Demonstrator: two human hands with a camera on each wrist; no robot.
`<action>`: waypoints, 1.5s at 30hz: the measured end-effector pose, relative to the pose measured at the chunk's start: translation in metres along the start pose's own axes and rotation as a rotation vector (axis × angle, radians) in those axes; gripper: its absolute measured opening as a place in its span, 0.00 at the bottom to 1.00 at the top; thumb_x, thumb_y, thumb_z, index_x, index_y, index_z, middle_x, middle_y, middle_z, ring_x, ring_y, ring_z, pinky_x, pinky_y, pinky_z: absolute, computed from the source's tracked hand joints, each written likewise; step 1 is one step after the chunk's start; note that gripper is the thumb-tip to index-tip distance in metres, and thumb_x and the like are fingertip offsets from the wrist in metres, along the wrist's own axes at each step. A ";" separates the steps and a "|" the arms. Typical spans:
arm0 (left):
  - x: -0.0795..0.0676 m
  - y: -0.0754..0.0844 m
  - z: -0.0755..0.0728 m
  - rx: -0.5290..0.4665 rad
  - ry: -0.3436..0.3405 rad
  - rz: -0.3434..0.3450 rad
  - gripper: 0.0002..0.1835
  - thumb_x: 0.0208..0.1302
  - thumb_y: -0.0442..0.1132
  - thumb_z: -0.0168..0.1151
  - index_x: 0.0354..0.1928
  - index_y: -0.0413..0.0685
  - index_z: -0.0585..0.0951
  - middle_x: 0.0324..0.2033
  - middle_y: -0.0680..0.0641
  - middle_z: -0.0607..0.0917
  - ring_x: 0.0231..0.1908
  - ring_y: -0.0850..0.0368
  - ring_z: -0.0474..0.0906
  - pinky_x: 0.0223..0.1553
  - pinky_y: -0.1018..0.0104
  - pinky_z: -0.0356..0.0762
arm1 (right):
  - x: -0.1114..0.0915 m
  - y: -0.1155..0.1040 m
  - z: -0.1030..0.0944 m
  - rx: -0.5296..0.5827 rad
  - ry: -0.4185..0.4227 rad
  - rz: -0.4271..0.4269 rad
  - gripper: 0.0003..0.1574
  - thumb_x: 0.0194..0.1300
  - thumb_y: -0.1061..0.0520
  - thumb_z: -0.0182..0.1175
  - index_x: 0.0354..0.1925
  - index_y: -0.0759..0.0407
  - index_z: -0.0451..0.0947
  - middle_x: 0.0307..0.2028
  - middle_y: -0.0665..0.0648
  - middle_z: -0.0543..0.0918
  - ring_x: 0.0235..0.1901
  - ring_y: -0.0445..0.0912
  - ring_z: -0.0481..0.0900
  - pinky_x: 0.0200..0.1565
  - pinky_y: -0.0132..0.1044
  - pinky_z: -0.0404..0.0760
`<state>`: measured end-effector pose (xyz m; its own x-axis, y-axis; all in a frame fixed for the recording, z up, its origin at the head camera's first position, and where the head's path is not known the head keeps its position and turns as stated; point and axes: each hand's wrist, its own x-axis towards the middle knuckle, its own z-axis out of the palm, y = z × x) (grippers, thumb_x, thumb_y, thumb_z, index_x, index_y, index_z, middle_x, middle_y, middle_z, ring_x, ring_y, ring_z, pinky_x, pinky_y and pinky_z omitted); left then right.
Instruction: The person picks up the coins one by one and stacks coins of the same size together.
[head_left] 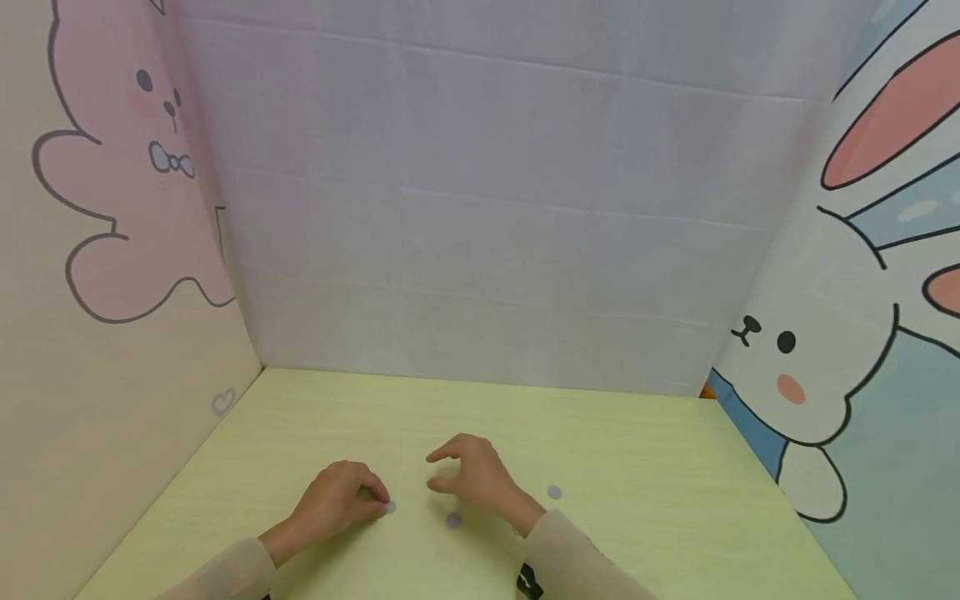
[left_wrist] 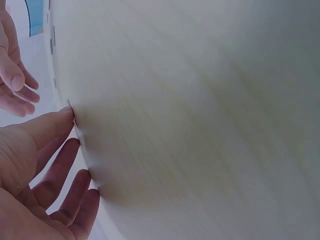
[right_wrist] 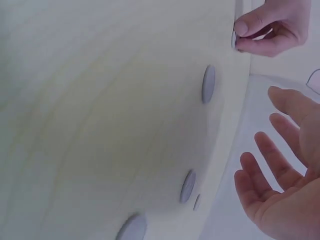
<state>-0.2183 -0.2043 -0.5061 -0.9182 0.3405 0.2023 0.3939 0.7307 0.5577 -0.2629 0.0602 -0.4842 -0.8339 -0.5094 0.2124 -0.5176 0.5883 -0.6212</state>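
Observation:
My left hand pinches a small grey disc by its edge, low over the pale yellow table. In the left wrist view that disc stands out past the thumb tip, and the other fingertips rest against the tabletop. My right hand hovers to the right with thumb and fingers spread apart and nothing between them. Below it lies a second grey disc, flat on the table. Another disc lies to the right of the right wrist.
Several discs, including a near one, show in the right wrist view. A plain pale panel closes off the back. Side panels carry a pink cartoon animal at left and a white rabbit at right. A black object sits beside the right sleeve.

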 end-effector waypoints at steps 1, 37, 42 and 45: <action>0.000 0.000 0.000 0.002 0.003 -0.006 0.05 0.56 0.45 0.83 0.31 0.60 0.93 0.30 0.66 0.87 0.34 0.64 0.80 0.37 0.69 0.75 | 0.000 0.002 -0.002 0.010 0.006 0.001 0.18 0.63 0.54 0.78 0.51 0.55 0.91 0.49 0.50 0.89 0.53 0.54 0.84 0.54 0.43 0.82; -0.003 -0.008 0.009 -0.040 0.028 -0.065 0.08 0.54 0.45 0.84 0.32 0.68 0.91 0.32 0.68 0.85 0.41 0.61 0.77 0.47 0.60 0.76 | -0.006 0.073 -0.034 -0.002 -0.011 0.128 0.24 0.63 0.56 0.78 0.55 0.61 0.88 0.51 0.59 0.84 0.54 0.58 0.80 0.60 0.59 0.79; -0.003 -0.008 0.009 -0.042 0.029 -0.065 0.08 0.55 0.46 0.84 0.32 0.67 0.91 0.33 0.68 0.86 0.41 0.61 0.77 0.48 0.60 0.76 | -0.005 0.073 -0.034 -0.008 0.005 0.142 0.21 0.63 0.58 0.77 0.54 0.63 0.89 0.50 0.60 0.83 0.53 0.59 0.79 0.59 0.59 0.79; -0.003 -0.007 0.009 -0.043 0.029 -0.065 0.08 0.55 0.47 0.84 0.32 0.67 0.91 0.33 0.68 0.86 0.42 0.60 0.77 0.49 0.58 0.76 | -0.006 0.071 -0.034 -0.013 0.013 0.147 0.21 0.63 0.58 0.77 0.53 0.63 0.89 0.50 0.61 0.81 0.53 0.59 0.77 0.59 0.60 0.79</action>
<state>-0.2177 -0.2053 -0.5178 -0.9427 0.2760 0.1873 0.3321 0.7240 0.6046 -0.3015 0.1262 -0.5039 -0.9033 -0.4091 0.1292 -0.3918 0.6641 -0.6368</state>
